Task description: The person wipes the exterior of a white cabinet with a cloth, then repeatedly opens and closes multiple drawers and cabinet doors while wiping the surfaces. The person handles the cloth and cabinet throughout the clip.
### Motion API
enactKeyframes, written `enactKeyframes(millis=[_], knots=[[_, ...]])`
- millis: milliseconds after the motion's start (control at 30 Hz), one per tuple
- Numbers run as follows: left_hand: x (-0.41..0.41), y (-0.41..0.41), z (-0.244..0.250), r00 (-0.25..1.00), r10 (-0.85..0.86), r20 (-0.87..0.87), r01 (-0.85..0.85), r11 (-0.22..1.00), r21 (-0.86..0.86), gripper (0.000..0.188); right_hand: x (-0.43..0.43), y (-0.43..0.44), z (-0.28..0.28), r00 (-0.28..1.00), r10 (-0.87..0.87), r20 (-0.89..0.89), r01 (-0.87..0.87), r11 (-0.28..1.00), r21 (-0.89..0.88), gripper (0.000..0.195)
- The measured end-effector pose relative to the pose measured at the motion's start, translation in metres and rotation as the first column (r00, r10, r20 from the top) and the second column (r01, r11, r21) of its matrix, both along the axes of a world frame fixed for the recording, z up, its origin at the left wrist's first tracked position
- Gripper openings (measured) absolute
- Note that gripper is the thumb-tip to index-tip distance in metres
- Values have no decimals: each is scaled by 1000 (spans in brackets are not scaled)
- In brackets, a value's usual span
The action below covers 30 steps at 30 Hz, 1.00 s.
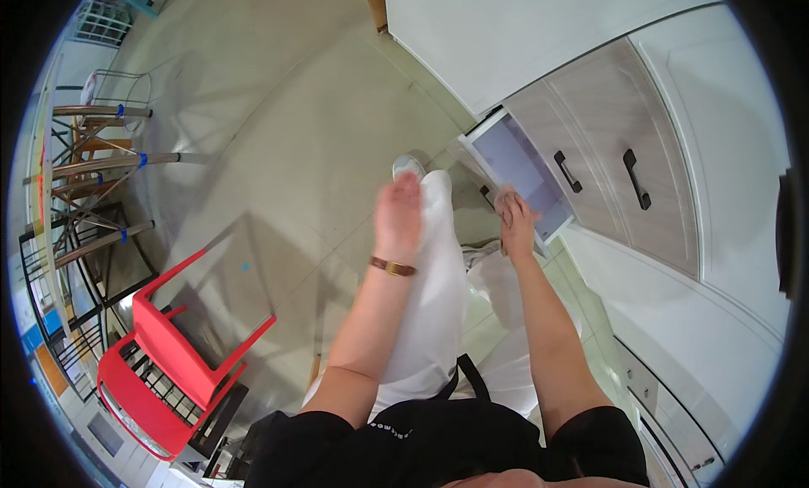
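My left hand (399, 219), blurred by motion, hangs over the knee of my white trousers (430, 311). A brown strap with a gold buckle (393, 268) circles that wrist. No object shows in this hand, though its fingers are too smeared to read. At the front edge of a pulled-out drawer (515, 162) is my right hand (517, 221), its fingers bent. Whether it grips the drawer front or only rests there, I cannot tell. The drawer has a pale interior, and its black handle (486, 196) is partly visible beside my hand.
Grey-wood cabinet fronts (607, 134) with black handles (636, 179) rise beyond the drawer, inside white panels (550, 33). A red chair (170, 342) stands on the left of the tiled floor (303, 109). Metal table legs (107, 165) are farther left.
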<state>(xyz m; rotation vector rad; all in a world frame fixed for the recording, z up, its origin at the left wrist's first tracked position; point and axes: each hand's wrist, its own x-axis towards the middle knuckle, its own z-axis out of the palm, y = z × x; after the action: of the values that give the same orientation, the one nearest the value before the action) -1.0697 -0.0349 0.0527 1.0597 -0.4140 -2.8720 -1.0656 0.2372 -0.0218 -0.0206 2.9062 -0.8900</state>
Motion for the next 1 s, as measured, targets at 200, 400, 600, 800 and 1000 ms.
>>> enactKeyframes(millis=[200,400,600,800,1000], knots=[[-21,88,41,841,-529,114,503,841,197,35,52,45,3,975,-210,77,195,965,176,45],[-23,93,43,883,-442,156,463,874,-145,39,39,15,-30,938,-278,-205,321,920,224,45],[-28,91,40,908,-375,188,414,871,-263,40,-86,-105,-25,991,-57,-118,63,997,49,46],[-34,91,38,921,-337,195,385,861,-333,40,-93,-97,-26,993,101,-53,-101,995,-2,56],[-33,88,39,921,-330,208,384,858,-342,39,9,-15,-10,992,127,0,-121,949,291,60]])
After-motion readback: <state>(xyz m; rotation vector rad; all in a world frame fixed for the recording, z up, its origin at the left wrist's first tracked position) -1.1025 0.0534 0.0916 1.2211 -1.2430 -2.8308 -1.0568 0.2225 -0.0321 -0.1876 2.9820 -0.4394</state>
